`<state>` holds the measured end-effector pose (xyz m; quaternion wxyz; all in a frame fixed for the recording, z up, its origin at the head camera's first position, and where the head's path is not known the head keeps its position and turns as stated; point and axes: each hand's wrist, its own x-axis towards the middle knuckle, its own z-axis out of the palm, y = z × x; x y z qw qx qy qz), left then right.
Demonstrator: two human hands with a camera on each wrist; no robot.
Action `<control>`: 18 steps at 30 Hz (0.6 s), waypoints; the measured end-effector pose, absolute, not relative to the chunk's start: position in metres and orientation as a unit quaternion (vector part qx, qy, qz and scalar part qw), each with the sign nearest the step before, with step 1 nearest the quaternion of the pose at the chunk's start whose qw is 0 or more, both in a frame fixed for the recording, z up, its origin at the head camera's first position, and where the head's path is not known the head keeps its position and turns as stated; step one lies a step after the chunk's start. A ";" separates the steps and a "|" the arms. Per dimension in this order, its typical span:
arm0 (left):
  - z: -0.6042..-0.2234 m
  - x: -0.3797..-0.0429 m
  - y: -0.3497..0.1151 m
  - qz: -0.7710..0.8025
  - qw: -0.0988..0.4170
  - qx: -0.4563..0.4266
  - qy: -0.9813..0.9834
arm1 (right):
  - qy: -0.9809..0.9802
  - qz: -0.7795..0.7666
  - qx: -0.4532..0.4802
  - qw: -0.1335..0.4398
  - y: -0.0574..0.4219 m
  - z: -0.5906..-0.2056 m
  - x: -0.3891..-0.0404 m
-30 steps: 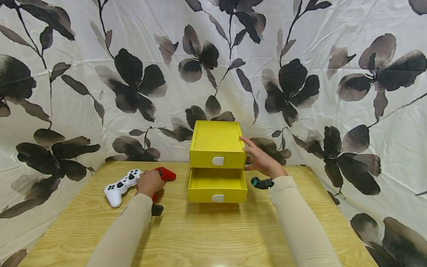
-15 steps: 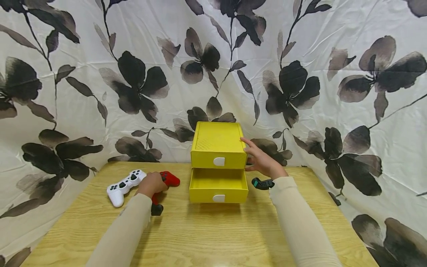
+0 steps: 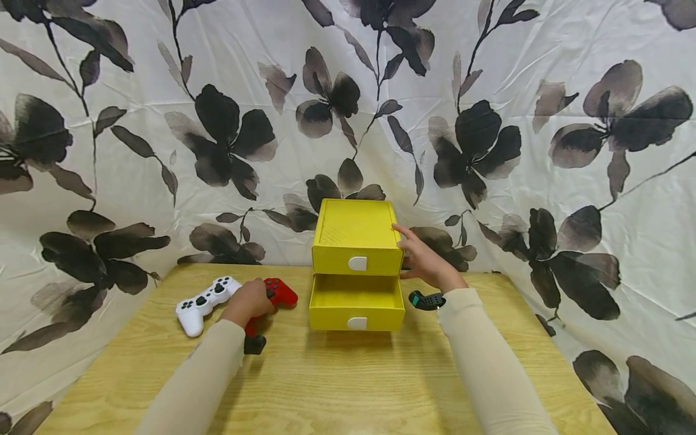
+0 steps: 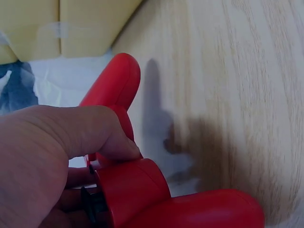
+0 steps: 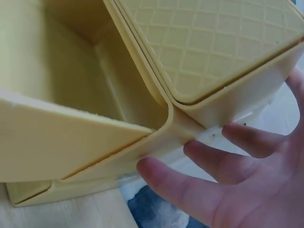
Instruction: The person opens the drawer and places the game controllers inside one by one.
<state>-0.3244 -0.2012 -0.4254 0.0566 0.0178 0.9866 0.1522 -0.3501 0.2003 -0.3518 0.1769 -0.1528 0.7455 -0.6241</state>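
My left hand (image 3: 251,302) grips a red game controller (image 3: 283,294) at the table's left side. In the left wrist view the thumb presses on the controller's (image 4: 142,190) middle, the other fingers are partly hidden behind it, and a shadow falls on the wood beside. A yellow two-drawer box (image 3: 356,223) stands at the back centre. Its lower drawer (image 3: 357,294) is pulled out, with nothing in it; the upper one is closed. My right hand (image 3: 426,261) is at the box's right side, fingers spread, fingertips (image 5: 152,168) right at its wall.
A white game controller (image 3: 202,305) lies left of my left hand. Beside my right wrist shows a small black device (image 3: 426,300) with a teal end. Behind the wooden table (image 3: 348,380) hangs a white cloth (image 3: 380,139) with dark flowers.
My left hand and the red controller have shifted slightly to the right, away from the white controller. The right hand stays at the box. The view has moved slightly.
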 end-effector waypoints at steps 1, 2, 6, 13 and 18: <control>-0.423 -0.323 -0.201 0.154 0.053 0.022 0.986 | 0.748 -0.621 -0.151 0.175 0.200 -0.351 -0.350; -0.422 -0.323 -0.201 0.154 0.049 0.026 0.986 | 0.751 -0.618 -0.151 0.175 0.200 -0.351 -0.351; -0.418 -0.321 -0.199 0.157 0.032 0.037 0.986 | 0.758 -0.611 -0.147 0.175 0.199 -0.350 -0.352; -0.406 -0.318 -0.199 0.157 0.004 0.049 0.986 | 0.757 -0.613 -0.142 0.176 0.198 -0.349 -0.353; -0.394 -0.314 -0.197 0.158 0.004 0.061 0.985 | 0.755 -0.614 -0.148 0.174 0.197 -0.350 -0.352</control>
